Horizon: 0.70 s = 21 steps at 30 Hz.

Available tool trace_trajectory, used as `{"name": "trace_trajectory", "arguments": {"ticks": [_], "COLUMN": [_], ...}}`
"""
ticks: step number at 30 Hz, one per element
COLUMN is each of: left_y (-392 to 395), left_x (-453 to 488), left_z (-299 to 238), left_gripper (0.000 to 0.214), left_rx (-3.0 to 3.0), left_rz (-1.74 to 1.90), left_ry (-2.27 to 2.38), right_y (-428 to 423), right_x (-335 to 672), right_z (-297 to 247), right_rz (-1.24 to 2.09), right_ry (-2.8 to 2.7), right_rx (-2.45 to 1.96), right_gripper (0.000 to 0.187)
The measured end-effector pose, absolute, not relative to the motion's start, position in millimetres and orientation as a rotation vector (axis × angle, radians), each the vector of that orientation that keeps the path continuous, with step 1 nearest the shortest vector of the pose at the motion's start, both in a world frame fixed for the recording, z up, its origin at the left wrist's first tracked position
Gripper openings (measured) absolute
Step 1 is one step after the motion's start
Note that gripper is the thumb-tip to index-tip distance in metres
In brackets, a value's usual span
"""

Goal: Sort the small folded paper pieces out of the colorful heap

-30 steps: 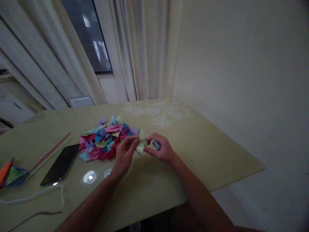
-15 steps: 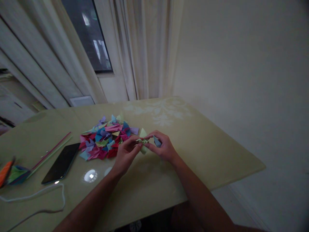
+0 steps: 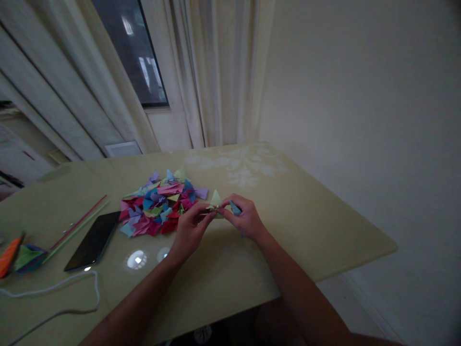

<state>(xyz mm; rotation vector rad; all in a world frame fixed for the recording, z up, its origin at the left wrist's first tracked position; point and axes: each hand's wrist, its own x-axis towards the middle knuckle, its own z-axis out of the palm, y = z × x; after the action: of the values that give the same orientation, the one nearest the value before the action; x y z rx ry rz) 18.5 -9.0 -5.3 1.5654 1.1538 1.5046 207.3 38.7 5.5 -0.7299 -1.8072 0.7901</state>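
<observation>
A pale green origami paper crane (image 3: 215, 198) is pinched between the fingertips of both hands, held above the table. My left hand (image 3: 191, 226) closes thumb and fingers on its left side. On its right side my right hand (image 3: 242, 216) pinches it, and a small blue folded paper piece (image 3: 235, 208) sticks out between that hand's fingers. Fingers partly cover the middle of the crane. Just left of and behind my hands lies a heap of colourful origami paper cranes (image 3: 158, 204), in pink, red, blue, purple and green.
Left of the heap a black phone (image 3: 92, 241) lies on the glossy table (image 3: 317, 226). Past it are thin pink and green sticks (image 3: 81, 223), a green-blue folded paper (image 3: 29, 259), an orange object (image 3: 10, 257) and a white cable (image 3: 54, 290). A wall borders the right side.
The pale green crane has turned in my fingers; its lower point no longer shows below them. My fingertips have shifted slightly closer together around it.
</observation>
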Motion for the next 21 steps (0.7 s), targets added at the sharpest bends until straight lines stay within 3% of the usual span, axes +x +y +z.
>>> {"name": "trace_trajectory", "arguments": {"ticks": [10,16,21], "left_y": [-9.0,-7.7,0.7], "left_x": [19.7,22.7,5.7], "left_z": [-4.3,-9.1,-13.9], "left_gripper": [0.026,0.029,0.038], "left_rx": [1.494,1.567,1.76], "left_rz": [1.552,1.487,1.455], "left_ry": [1.238,1.24,1.637], "right_y": [36.8,45.2,77.8], "right_x": [208.0,205.8,224.5], "right_z": [4.3,-2.9,-3.6], "right_rz": [0.904,0.781,0.617], "right_ry": [-1.833,-1.754,-1.726], "right_rx": [-0.812,-0.834,-1.076], "right_gripper": [0.035,0.024,0.014]}}
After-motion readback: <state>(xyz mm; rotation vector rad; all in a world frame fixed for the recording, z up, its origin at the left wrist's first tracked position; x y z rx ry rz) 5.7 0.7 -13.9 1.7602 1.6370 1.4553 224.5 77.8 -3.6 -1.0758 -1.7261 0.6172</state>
